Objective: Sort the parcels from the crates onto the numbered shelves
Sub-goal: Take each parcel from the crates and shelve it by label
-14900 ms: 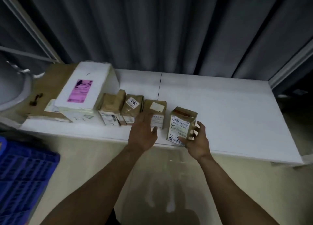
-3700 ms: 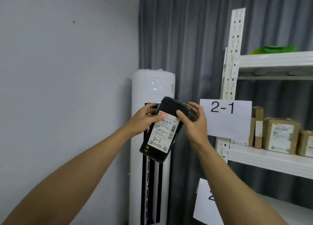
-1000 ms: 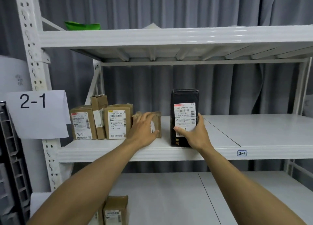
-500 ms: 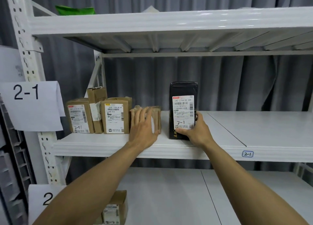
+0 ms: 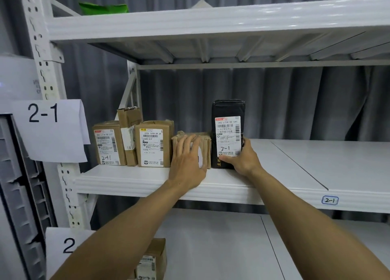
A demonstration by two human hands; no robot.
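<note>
**Placing step at shelf 2-1.** The black parcel (image 5: 228, 111) stands upright on the middle shelf (image 5: 316, 163), near the front edge, with its left side against or just beside a brown parcel (image 5: 205, 146). Its white label (image 5: 228, 136) faces outward and bears a handwritten "2-1". The right hand (image 5: 242, 160) grasps the black parcel low down, thumb across the foot of the label and fingers (image 5: 246, 144) wrapped round the right side. The left hand (image 5: 187, 159) lies flat against the front of the brown parcel, straight and holding nothing, apparently steadying the row. Three more boxes (image 5: 154, 144) stand to the left in the same row. A paper sign (image 5: 48, 127) on the upright and a small tag (image 5: 329, 200) on the shelf edge both read "2-1", matching the label. On this evidence the parcel is in its proper place and the step is all but done. The next move calls for the right hand to let go without tipping the tall, narrow parcel. Both hands would then draw back for another parcel from the crates, which are out of view.
</note>
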